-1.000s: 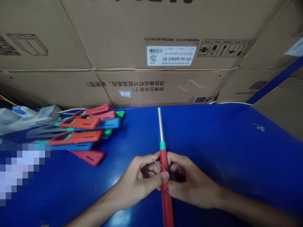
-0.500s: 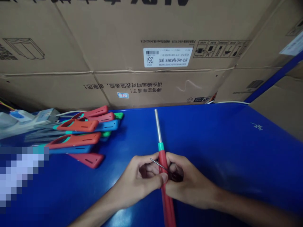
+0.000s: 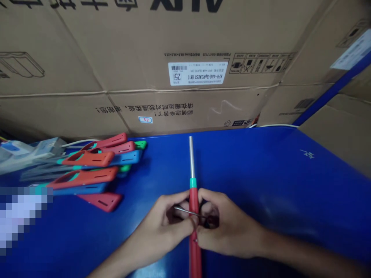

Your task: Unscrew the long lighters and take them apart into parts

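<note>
A red long-nosed lighter [image 3: 194,251] with a green collar and a metal tube points away from me over the blue table. My left hand [image 3: 169,227] is closed on its near side, thumb pressed against the red body. My right hand [image 3: 228,227] is closed round the dark handle of a thin metal-shafted tool [image 3: 185,211]; whether it is a screwdriver or an awl I cannot tell. The shaft crosses the lighter body, its tip by my left fingers. My right fingers also touch the lighter's right side. Its lower end runs out of view.
Several red, orange, blue and green lighters [image 3: 98,175] lie in a pile on the left of the blue table [image 3: 246,166]. A white power strip [image 3: 31,150] sits behind them. A large cardboard box [image 3: 139,77] stands along the back. Pixelation hides something at the lower left.
The view has shifted slightly. The lighter now points more straight ahead, and the tool's shaft lies flatter across it, its tip further left and lower. Both hands keep their grip.
</note>
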`<move>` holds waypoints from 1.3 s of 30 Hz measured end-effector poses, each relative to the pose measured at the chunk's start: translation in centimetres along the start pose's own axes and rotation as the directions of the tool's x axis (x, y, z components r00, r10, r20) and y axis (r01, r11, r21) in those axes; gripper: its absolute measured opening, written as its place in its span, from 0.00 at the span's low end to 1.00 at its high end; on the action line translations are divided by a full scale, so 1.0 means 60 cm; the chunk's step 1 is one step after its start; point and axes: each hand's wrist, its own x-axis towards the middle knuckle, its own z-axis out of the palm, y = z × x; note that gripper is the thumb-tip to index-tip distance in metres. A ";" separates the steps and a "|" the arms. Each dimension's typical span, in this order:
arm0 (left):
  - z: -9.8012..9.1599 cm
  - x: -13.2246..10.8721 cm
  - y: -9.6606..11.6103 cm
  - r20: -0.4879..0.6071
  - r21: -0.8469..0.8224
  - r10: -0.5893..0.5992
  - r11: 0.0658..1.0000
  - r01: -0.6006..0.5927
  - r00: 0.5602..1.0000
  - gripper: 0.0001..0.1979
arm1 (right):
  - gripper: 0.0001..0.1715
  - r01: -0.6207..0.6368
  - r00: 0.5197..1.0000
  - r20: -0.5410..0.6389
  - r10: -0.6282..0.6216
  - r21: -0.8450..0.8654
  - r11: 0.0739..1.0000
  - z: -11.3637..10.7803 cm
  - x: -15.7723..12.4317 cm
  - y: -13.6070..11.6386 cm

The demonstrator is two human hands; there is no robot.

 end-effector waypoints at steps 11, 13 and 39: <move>0.027 -0.005 -0.030 -0.013 -0.005 -0.134 0.991 0.134 0.991 0.25 | 0.23 0.045 0.998 -0.060 -0.037 0.141 0.989 -0.008 0.058 -0.052; 0.025 -0.009 -0.028 0.045 -0.048 -0.148 0.987 0.150 0.988 0.26 | 0.22 0.041 0.997 -0.064 -0.032 0.153 0.987 -0.001 0.055 -0.053; 0.016 -0.025 0.016 0.360 -0.146 -0.223 0.945 0.291 0.906 0.25 | 0.22 0.108 0.963 -0.270 -0.022 0.306 0.946 -0.004 0.013 -0.059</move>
